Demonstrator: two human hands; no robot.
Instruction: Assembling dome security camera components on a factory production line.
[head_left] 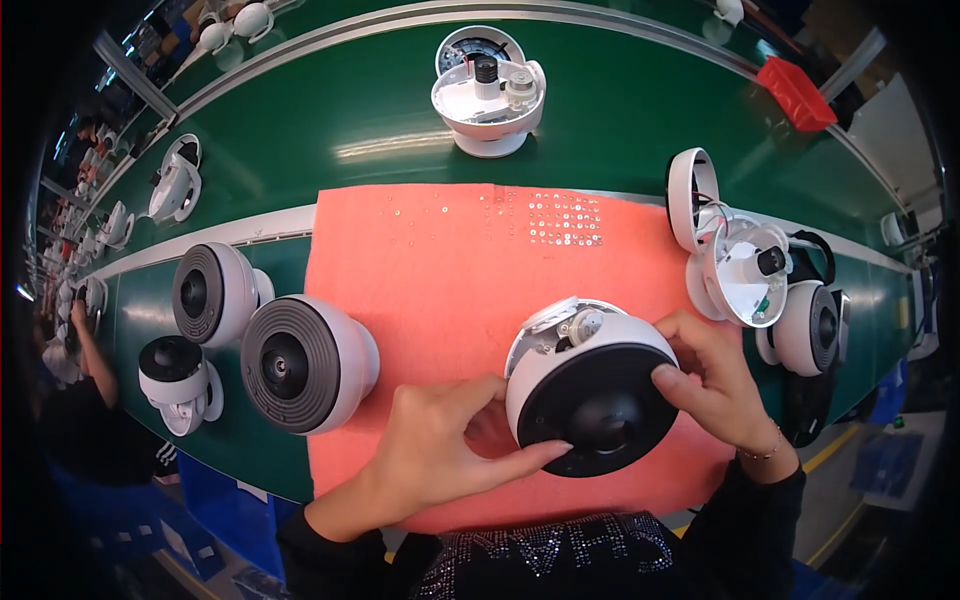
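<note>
Dome camera, white with a dark front cover, sits tilted on the orange mat near the tabletop's front edge. Left hand is clamped on its lower left rim, fingertips along the dark cover; right hand grips the right side. Seating the cover well likely calls for even pressure all round. The underside and any catches are hidden.

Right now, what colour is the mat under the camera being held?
The mat is salmon-orange, clearest in the head view, under the white dome camera.
</note>
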